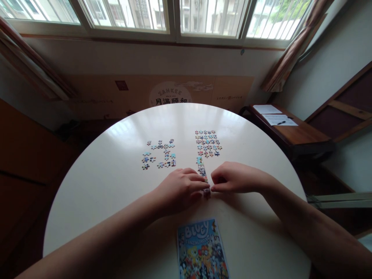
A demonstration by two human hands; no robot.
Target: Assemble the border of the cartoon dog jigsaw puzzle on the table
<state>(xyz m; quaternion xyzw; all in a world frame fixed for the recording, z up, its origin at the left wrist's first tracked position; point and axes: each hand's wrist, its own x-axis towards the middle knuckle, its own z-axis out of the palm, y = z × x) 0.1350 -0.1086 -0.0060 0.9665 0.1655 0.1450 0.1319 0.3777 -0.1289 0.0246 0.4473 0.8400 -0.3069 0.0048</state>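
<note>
In the head view, a left hand (186, 186) lies over a narrow strip of puzzle pieces (201, 169) on a round white surface (101, 186), a loosely curled right hand (234, 177) just beside it; I cannot tell whether either grip is closed on a piece. Scattered pieces (167, 146) and a block of pieces (207, 141) lie beyond.

The bare left hand (180, 186) partly covers the narrow multicoloured puzzle strip (201, 169), the bottom edge crops the blue rectangular BLUEY sheet (202, 250), and small scattered multicoloured pieces (173, 155) show indistinct prints.
</note>
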